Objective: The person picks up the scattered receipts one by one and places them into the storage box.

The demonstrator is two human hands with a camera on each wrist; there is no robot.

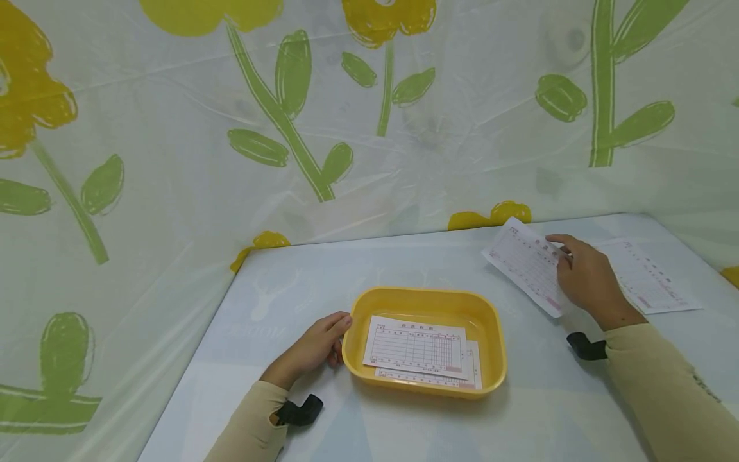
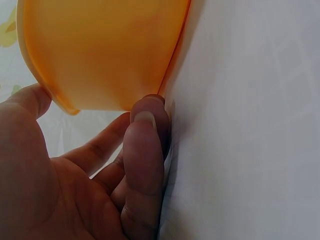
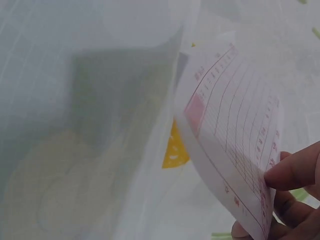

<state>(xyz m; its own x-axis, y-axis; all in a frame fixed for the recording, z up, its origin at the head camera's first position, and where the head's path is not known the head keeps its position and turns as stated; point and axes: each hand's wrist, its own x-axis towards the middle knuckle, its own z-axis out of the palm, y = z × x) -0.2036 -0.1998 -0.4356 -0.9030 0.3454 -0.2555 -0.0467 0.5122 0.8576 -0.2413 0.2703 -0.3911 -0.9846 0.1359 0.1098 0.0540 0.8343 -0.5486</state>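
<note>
A yellow plastic tray point(image 1: 491, 333) sits mid-table with two printed form sheets point(image 1: 417, 347) lying in it. My left hand point(image 1: 316, 348) rests against the tray's left wall, fingers loosely curled on its outside point(image 2: 145, 145); the tray's orange-yellow wall point(image 2: 100, 55) fills that wrist view. At the far right my right hand point(image 1: 583, 276) pinches a printed slip point(image 1: 522, 260) and holds it lifted off the table; in the right wrist view the slip point(image 3: 235, 135) stands on edge with my fingers point(image 3: 295, 172) on its lower corner.
Another form sheet point(image 1: 649, 276) lies flat on the table behind my right hand. A floral plastic sheet point(image 1: 300, 128) hangs as a wall round the back and left of the pale table point(image 1: 404, 423).
</note>
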